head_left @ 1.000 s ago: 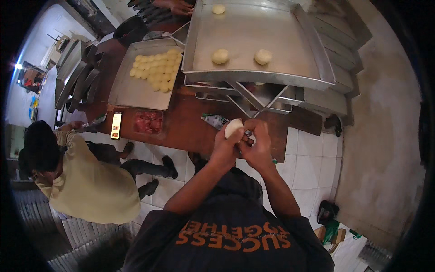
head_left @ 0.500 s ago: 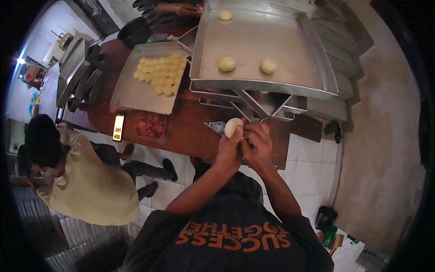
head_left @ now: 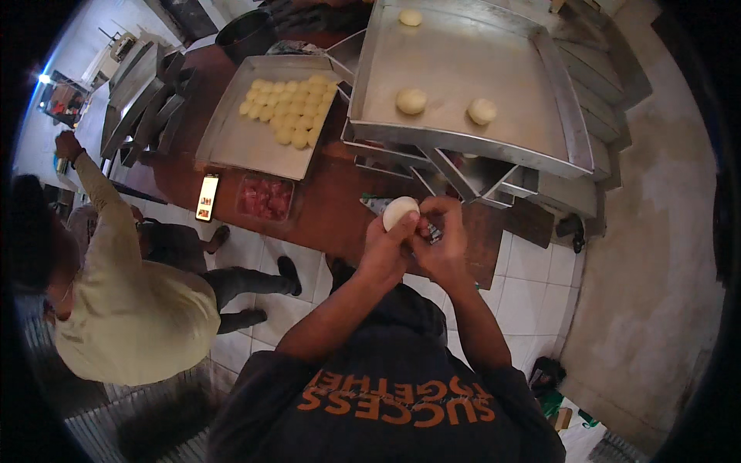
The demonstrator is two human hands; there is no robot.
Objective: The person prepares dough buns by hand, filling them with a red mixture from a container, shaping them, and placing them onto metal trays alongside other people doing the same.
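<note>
A pale, smooth dough ball (head_left: 400,212) rests in the fingers of my left hand (head_left: 384,253), whose thumb presses on its near side. My right hand (head_left: 444,245) is closed beside it, with curled fingers and thumb pinching at the ball's right edge; the fingertips are partly hidden. Just behind the ball lies a small patterned packet (head_left: 373,203), partly covered by it. Farther off, a large metal tray (head_left: 471,69) raised on metal supports holds three similar dough balls, one of them the nearer right ball (head_left: 482,112).
On the brown table (head_left: 332,220), a second tray (head_left: 224,143) holds many small yellow balls. Near it are a clear box of red pieces (head_left: 265,197) and a lit phone (head_left: 207,198). A person in a yellowish top (head_left: 139,309) is at left. Stacked metal pans (head_left: 143,100) stand beyond.
The view has shifted slightly, moving the table and trays rightward. The person at left has raised an arm. Another person's hand at the far edge has left view. My hands stay at the dough ball.
</note>
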